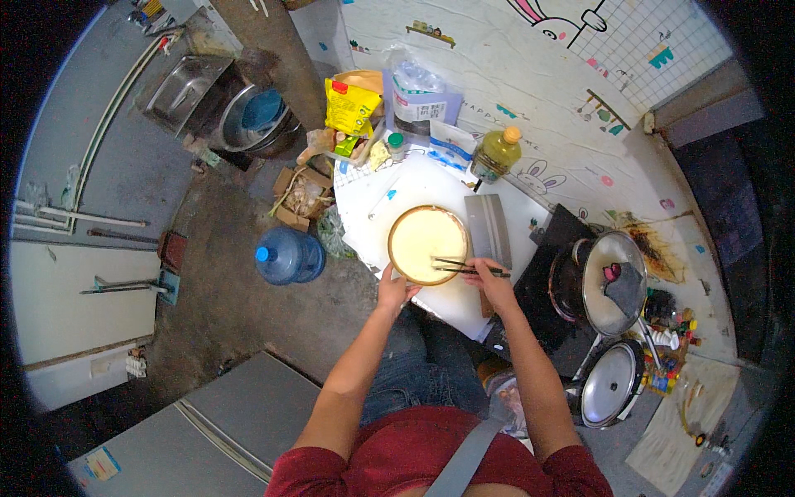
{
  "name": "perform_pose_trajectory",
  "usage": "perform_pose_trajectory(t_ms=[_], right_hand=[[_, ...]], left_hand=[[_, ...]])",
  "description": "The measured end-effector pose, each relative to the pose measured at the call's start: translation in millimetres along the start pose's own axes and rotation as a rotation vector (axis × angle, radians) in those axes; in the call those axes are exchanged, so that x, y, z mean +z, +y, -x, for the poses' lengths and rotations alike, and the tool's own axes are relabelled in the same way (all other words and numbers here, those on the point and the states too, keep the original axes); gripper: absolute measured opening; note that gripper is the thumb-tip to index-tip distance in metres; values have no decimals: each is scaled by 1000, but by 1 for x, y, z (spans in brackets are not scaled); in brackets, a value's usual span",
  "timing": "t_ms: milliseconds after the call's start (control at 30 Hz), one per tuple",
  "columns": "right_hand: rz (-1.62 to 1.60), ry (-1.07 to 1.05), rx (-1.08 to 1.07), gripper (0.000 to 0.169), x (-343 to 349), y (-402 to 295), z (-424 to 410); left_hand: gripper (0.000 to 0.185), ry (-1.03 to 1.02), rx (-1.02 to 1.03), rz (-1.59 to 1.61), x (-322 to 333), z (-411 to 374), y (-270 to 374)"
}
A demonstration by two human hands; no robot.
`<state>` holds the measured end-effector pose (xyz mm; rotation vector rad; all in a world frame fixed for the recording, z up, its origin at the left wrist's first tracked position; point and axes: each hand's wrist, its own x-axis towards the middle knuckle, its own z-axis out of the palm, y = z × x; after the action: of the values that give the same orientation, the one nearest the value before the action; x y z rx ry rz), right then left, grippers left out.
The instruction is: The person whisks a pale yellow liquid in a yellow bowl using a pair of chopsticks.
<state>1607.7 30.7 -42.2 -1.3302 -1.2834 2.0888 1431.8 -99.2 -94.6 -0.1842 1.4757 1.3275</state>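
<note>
A round bowl (460, 225) with a brown rim stands in front of me, filled with a smooth pale yellow mixture (425, 239). My left hand (394, 291) grips the bowl's near left edge. In my right hand (489, 282) is a pair of dark chopsticks (456, 263), their tips reaching over the near right part of the mixture. Whether the tips dip into it, I cannot tell. Just right of the bowl lies a cleaver (489, 227) with a broad grey blade; its brown handle (487, 304) shows partly below my right hand. Bowl and cleaver rest on a white cutting board (428, 174).
Behind the board stand an oil bottle (497, 155), a green-capped jar (396, 146) and food bags (353, 107). A black stove (528, 298) with a lidded pot (612, 279) adjoins on the right. A blue water jug (290, 255) stands on the floor at left.
</note>
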Motion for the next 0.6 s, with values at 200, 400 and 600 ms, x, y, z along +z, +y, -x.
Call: perform_pose_trajectory(t_ms=[200, 400, 600], right_hand=[[106, 26, -75, 27, 8, -10, 7], [346, -15, -183, 25, 1, -26, 6], [673, -111, -349, 19, -5, -43, 4]], left_hand=[[50, -10, -4, 2, -2, -2, -2], [50, -12, -2, 12, -2, -4, -5], [51, -15, -4, 14, -1, -1, -2]])
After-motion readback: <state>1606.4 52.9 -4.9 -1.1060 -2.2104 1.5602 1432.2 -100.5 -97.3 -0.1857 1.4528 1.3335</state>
